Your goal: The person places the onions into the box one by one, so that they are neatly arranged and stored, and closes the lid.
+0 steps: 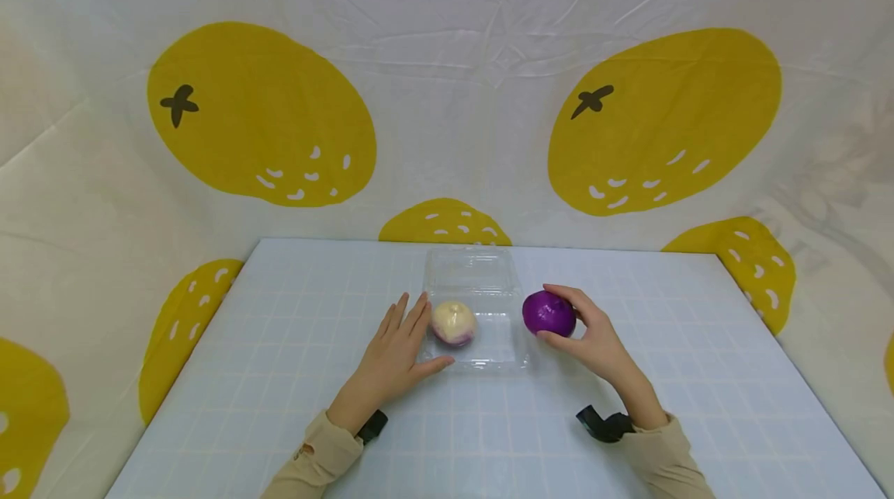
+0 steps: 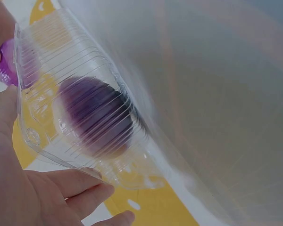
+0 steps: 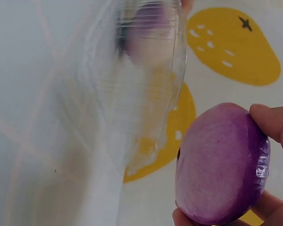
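Observation:
A clear plastic clamshell box (image 1: 500,336) lies on the table with its lid (image 1: 471,270) folded back. In its left half sits a round, cream-and-purple vegetable (image 1: 454,322), its purple underside (image 2: 92,117) showing through the ribbed plastic in the left wrist view. My left hand (image 1: 396,355) rests at the box's left edge, fingers extended and thumb along the front rim. Just right of the box, my right hand (image 1: 590,336) grips a glossy purple onion (image 1: 548,313) between thumb and fingers. The onion (image 3: 219,165) shows a paler purple face in the right wrist view.
The white table (image 1: 279,406) carries a pale grid pattern. Behind it hangs a white cloth (image 1: 461,95) printed with big yellow fruits. Dark straps (image 1: 606,425) circle both wrists, below beige sleeves (image 1: 663,456).

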Tool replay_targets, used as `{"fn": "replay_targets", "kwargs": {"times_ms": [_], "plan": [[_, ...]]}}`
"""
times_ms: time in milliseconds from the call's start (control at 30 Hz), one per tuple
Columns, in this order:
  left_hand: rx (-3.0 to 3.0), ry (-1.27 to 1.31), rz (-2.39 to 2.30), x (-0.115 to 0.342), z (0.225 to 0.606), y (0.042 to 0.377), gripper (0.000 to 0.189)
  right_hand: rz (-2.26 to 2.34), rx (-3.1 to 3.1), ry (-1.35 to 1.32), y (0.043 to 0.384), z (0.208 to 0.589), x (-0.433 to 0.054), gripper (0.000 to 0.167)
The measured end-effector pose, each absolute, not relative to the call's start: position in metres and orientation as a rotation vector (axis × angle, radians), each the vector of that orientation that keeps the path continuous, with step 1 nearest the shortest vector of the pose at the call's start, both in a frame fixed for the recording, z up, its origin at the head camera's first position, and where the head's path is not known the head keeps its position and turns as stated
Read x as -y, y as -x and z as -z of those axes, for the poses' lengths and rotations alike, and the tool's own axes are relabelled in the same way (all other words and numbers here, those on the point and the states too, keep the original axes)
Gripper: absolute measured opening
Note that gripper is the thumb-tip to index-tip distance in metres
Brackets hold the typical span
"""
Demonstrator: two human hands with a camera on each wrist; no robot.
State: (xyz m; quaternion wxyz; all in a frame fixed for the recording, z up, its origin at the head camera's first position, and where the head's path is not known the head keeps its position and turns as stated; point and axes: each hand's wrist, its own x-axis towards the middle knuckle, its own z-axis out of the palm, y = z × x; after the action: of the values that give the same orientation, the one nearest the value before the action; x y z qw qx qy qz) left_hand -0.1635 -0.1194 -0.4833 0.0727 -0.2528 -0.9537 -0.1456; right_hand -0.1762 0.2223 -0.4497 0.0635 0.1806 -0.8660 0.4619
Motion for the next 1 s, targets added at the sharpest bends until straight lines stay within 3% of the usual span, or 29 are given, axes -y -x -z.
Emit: {"fn": "replay_targets", "kwargs": {"times_ms": [633,1000], "plan": [[2.863,0.76,0.423,0.118,0.484,0.165,0.098,-1.294,2.651,-0.87,0.188,0.434,-0.189,0.066],[2.876,0.757,0.42,0.119,0.484,0.165,0.097,-1.076,2.832,-0.904,0.19,0.426,-0.17,0.064]]}}
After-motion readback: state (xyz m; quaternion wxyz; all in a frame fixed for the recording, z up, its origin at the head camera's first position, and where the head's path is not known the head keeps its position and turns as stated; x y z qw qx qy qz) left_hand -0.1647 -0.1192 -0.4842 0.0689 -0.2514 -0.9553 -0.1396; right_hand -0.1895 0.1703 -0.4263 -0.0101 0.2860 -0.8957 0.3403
